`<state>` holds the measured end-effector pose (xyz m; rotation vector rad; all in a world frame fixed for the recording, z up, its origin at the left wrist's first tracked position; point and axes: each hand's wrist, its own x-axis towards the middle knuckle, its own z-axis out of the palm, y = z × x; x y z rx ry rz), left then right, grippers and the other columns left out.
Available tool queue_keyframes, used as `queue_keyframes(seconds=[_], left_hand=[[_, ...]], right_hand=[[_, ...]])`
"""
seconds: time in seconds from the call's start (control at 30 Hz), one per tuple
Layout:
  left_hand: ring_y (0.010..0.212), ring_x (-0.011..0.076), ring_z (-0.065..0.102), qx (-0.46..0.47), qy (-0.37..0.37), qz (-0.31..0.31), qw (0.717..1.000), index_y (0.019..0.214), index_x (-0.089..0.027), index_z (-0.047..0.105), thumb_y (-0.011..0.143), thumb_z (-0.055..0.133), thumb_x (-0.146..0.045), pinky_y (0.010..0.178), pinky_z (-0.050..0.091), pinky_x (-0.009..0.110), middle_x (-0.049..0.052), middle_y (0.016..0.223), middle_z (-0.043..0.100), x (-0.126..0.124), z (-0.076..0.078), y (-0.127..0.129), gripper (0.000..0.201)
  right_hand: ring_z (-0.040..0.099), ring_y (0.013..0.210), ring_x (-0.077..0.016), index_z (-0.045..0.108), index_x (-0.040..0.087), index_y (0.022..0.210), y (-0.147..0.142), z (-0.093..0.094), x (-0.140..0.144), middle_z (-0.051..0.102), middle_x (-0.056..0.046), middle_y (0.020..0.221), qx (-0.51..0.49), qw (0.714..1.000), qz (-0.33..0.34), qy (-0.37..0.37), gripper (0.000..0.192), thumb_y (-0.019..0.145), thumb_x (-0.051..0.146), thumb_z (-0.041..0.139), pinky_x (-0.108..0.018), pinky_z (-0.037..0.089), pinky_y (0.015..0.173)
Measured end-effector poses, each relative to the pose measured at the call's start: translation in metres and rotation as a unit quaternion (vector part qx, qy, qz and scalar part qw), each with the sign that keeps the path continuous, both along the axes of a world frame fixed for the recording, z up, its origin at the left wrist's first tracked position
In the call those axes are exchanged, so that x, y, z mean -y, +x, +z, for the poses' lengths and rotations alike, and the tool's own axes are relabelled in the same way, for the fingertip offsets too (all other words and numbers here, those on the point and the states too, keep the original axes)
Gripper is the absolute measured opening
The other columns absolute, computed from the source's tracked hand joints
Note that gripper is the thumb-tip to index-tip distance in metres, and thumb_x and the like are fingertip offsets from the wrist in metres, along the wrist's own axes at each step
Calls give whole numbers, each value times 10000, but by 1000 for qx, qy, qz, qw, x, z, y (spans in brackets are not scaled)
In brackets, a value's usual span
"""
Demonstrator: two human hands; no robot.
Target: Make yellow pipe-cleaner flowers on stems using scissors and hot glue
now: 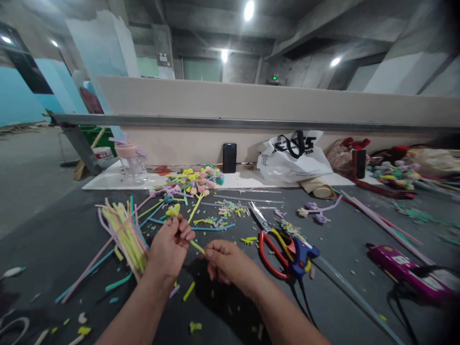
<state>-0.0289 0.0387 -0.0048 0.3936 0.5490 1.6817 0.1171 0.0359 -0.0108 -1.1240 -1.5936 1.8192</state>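
Note:
My left hand (168, 247) pinches a yellow pipe-cleaner flower (173, 210) just below its heart-shaped head. Its yellow-green stem (197, 247) runs down to the right into my right hand (224, 261), which grips the lower end. Both hands hover just above the dark table (341, 297). A bundle of yellow, pink and blue pipe cleaners (124, 235) lies to the left of my left hand. Red-handled scissors (271, 244) lie to the right of my right hand, next to a blue glue gun (302, 254).
Finished pipe-cleaner flowers (196, 179) lie on a white board at the back, near a glass jar with a pink lid (132, 163), a black phone (229, 157) and a white plastic bag (293, 155). A purple glue gun (402, 270) lies at right. Cut scraps litter the table.

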Motion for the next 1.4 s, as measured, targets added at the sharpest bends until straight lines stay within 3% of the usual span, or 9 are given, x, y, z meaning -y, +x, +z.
queue_keyframes(seconds=[0.2, 0.47, 0.6, 0.77, 0.83, 0.93, 1.0, 1.17, 1.4], left_hand=[[444, 52, 329, 16, -18, 33, 999, 678, -107, 537, 850, 394, -118, 401, 303, 157, -29, 547, 372, -2, 9, -10, 224], [396, 33, 300, 50, -19, 62, 997, 661, -103, 517, 864, 373, -85, 361, 264, 142, -46, 521, 348, -7, -1, -12, 250], [393, 24, 312, 92, -25, 51, 994, 666, -107, 501, 889, 318, -77, 362, 269, 135, -46, 535, 357, -7, -3, -15, 290], [391, 23, 325, 67, 2, 39, 997, 682, -109, 501, 885, 327, -72, 353, 275, 129, -45, 544, 360, -7, -1, -17, 270], [392, 24, 319, 24, 9, 5, 1000, 700, -111, 511, 878, 375, -107, 342, 262, 126, -46, 548, 364, -5, 1, -14, 224], [396, 19, 298, -40, -10, -101, 994, 727, -113, 522, 860, 453, -167, 341, 238, 117, -52, 549, 366, 3, 3, -1, 159], [400, 14, 286, -81, -28, -171, 981, 725, -116, 520, 843, 497, -204, 350, 229, 114, -53, 551, 375, 9, 3, 8, 148], [398, 12, 269, -135, -58, -249, 957, 715, -131, 509, 801, 566, -276, 359, 199, 117, -65, 526, 367, 17, 1, 19, 178], [394, 19, 293, -192, -62, -247, 948, 657, -144, 476, 730, 643, -328, 368, 204, 135, -67, 490, 392, 17, 3, 20, 259]], right_hand=[[324, 294, -27, 522, 177, 746, 1, 1, 3, 504, 88, 432, 34, 999, 21, 24, 122, 791, 283, 479, -141, 219, 313], [374, 319, -33, 547, 174, 771, -1, 1, 5, 473, 101, 392, -14, 999, 48, -14, 51, 731, 206, 542, -131, 212, 320], [355, 315, -28, 533, 186, 791, -3, -2, 8, 489, 105, 412, -68, 997, 37, 6, 86, 718, 226, 555, -124, 231, 323], [390, 318, -45, 538, 193, 796, -7, -3, 12, 489, 98, 424, -31, 997, 76, 16, 78, 736, 241, 544, -142, 292, 344], [427, 378, -50, 564, 181, 777, -7, -4, 10, 509, 78, 485, -30, 997, 42, 52, 102, 760, 279, 545, -161, 334, 397], [523, 598, -92, 618, 165, 809, -4, -5, 4, 591, 20, 680, -53, 981, -92, 165, 150, 771, 302, 568, -218, 417, 583], [554, 750, -131, 629, 168, 897, -2, -6, 0, 627, -15, 816, -96, 968, -137, 188, 203, 766, 318, 590, -264, 427, 713], [583, 772, -145, 636, 175, 960, 2, -4, -1, 650, -17, 838, -215, 961, -146, 90, 312, 688, 316, 694, -298, 428, 773], [595, 692, -142, 682, 139, 872, 2, 2, 2, 671, -28, 740, -286, 949, -131, 22, 209, 693, 248, 689, -283, 437, 730]])
